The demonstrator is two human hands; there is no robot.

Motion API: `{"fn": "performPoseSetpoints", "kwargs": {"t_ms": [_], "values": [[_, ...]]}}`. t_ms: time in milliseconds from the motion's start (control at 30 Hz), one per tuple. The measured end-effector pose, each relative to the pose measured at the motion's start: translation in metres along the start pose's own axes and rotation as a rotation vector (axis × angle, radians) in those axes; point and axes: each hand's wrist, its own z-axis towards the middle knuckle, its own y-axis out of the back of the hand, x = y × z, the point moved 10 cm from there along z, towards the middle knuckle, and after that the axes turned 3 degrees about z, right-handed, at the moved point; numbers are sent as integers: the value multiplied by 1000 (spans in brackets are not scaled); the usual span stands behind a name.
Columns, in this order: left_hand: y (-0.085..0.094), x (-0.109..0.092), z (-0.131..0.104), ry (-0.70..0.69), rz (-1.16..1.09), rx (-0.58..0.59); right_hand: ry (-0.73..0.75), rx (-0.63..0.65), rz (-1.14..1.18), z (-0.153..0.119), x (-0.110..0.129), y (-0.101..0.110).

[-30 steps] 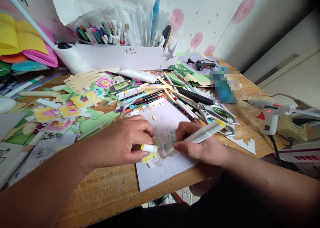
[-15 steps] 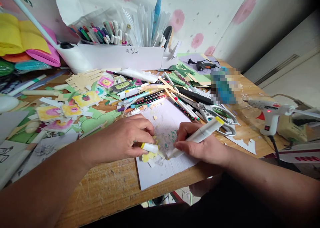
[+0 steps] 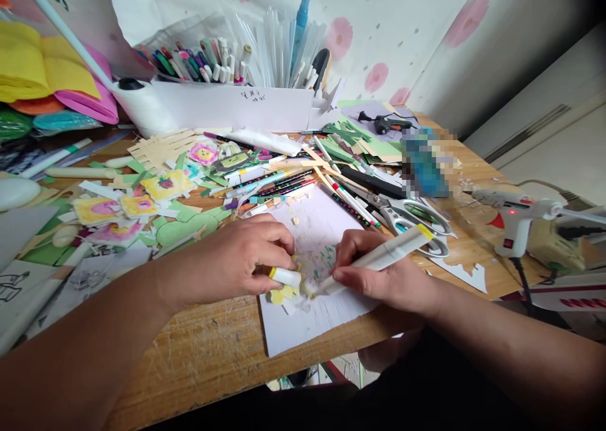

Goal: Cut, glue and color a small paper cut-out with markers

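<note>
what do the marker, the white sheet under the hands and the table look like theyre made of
Marker: likely plastic, smooth white barrel with a yellow end. White sheet: paper, thin, matte, flat on the table. Table: looks like wood or wood laminate, visible grain, scratched and worn.

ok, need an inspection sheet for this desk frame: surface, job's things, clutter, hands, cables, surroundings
Surface: scratched wooden desk, mostly covered.
Job's things: white marker with yellow end band, tip down on a small yellow paper cut-out, which lies on a white paper sheet; white marker cap with yellow band.
Clutter: coloured paper scraps, loose pens, grey-handled scissors, white holder of markers.
Hands: left hand shut on the cap, pressing the cut-out; right hand shut on the marker.
Cables: black cord drops from the white glue gun, red light on.
Surroundings: pink-flowered wall covering; folded yellow and pink sheets at left.
</note>
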Motion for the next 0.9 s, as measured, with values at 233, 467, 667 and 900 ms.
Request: {"fn": "performPoseSetpoints", "kwargs": {"t_ms": [233, 467, 667, 900], "values": [[2, -1, 1, 0, -15, -10, -61, -52, 139, -4, -16, 18], [2, -3, 1, -2, 6, 5, -43, -28, 56, -7, -8, 8], [1, -3, 2, 4, 3, 13, -110, 46, -44, -7, -9, -4], [2, -5, 2, 23, 26, 24, -70, -12, 106, -10, -2, -10]]}}
